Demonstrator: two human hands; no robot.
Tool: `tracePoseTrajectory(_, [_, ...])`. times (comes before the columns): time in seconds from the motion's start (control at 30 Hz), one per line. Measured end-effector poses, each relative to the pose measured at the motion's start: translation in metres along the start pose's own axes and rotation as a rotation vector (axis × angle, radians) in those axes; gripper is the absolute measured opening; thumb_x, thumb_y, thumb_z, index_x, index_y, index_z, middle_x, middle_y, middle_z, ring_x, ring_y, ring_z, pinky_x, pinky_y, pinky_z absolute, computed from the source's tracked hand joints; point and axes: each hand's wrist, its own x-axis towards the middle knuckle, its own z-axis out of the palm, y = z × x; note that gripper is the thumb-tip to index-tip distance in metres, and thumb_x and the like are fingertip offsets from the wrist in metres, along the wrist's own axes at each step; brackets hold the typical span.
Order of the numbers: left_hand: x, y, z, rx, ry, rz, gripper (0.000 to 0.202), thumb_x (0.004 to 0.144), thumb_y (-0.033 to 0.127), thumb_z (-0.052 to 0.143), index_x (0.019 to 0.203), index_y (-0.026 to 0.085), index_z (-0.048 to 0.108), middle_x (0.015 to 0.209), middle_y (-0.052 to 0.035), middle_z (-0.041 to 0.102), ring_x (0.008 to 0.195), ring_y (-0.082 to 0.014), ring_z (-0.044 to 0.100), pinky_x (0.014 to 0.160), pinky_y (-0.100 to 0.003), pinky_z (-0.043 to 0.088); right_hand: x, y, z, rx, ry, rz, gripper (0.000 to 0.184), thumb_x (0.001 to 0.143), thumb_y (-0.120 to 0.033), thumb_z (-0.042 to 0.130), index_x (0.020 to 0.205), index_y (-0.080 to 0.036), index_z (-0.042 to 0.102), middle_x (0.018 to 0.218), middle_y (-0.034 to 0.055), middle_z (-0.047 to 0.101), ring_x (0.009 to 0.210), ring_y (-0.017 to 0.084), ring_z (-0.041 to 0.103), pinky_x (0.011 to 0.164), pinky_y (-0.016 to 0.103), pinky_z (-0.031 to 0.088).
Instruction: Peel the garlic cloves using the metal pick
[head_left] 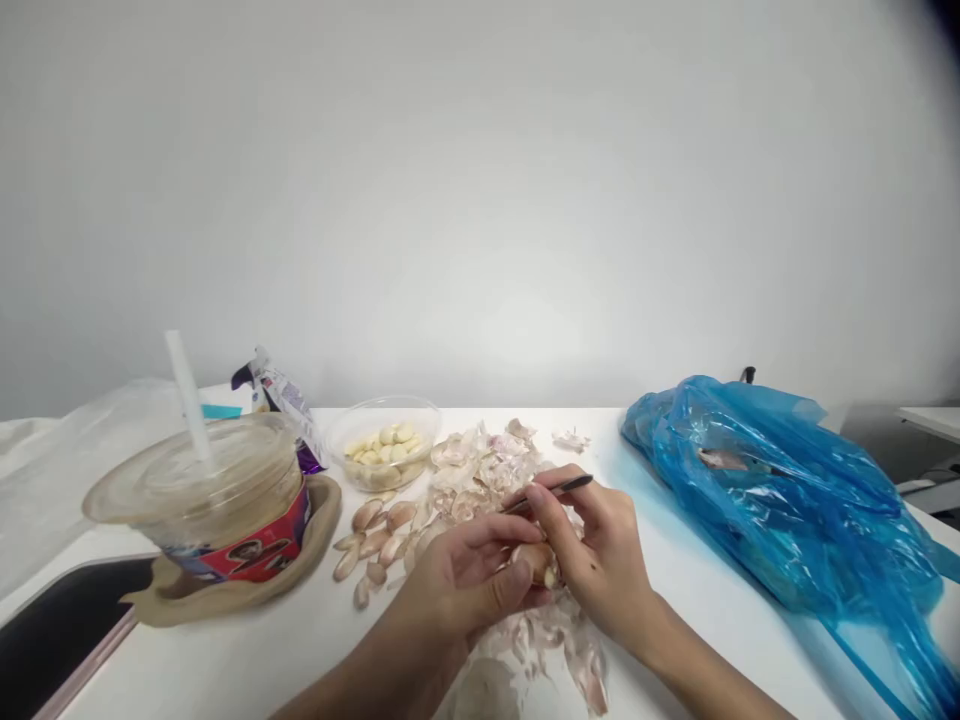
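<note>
My left hand [461, 585] is closed around a garlic clove [538, 563], pinched between thumb and fingers just above the white table [675, 580]. My right hand [600, 555] grips a thin dark tool [555, 489] whose shaft lies across my fingers and points right; its working end is hidden by my fingers near the clove. Both hands touch at the clove. Unpeeled cloves [375, 548] lie left of my hands. Papery garlic skins [480, 460] are piled behind and below them.
A clear bowl [352, 425] of peeled cloves stands at the back. A lidded drink cup [217, 500] with a straw sits on a brown holder at left, a dark phone [60, 630] beside it. A crumpled blue plastic bag [787, 490] fills the right side.
</note>
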Motion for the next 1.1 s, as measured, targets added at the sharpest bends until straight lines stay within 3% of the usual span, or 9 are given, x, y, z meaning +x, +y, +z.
tracePoseTrajectory(0.27, [0.0005, -0.0004, 0.0000, -0.024, -0.007, 0.004, 0.015, 0.060, 0.017, 0.074, 0.074, 0.016, 0.068, 0.080, -0.0039, 0.063, 0.077, -0.0143, 0.056, 0.068, -0.025, 0.046, -0.0007, -0.0002, 0.0006, -0.005, -0.003, -0.003, 0.012, 0.085, -0.019, 0.047, 0.077, -0.017, 0.055, 0.070, 0.0021, 0.063, 0.064, 0.015, 0.060, 0.059, 0.026, 0.047])
tracePoseTrajectory(0.67, [-0.0007, 0.0010, 0.0012, -0.013, 0.009, -0.008, 0.017, 0.058, 0.018, 0.075, 0.073, 0.017, 0.068, 0.086, -0.0049, 0.064, 0.080, -0.0158, 0.057, 0.070, -0.027, 0.046, -0.0006, 0.0009, 0.0008, -0.015, 0.008, -0.004, 0.011, 0.084, -0.019, 0.047, 0.078, -0.017, 0.056, 0.071, 0.0025, 0.063, 0.065, 0.015, 0.061, 0.060, 0.026, 0.048])
tracePoseTrajectory(1.1, [0.0016, 0.0006, -0.0028, -0.055, -0.021, -0.004, 0.018, 0.061, 0.017, 0.073, 0.078, 0.015, 0.067, 0.080, -0.0045, 0.064, 0.077, -0.0136, 0.057, 0.071, -0.025, 0.048, -0.0021, 0.0015, 0.0007, 0.023, 0.088, 0.001, 0.010, 0.084, -0.016, 0.048, 0.081, -0.017, 0.058, 0.072, 0.0023, 0.064, 0.067, 0.015, 0.063, 0.061, 0.025, 0.050])
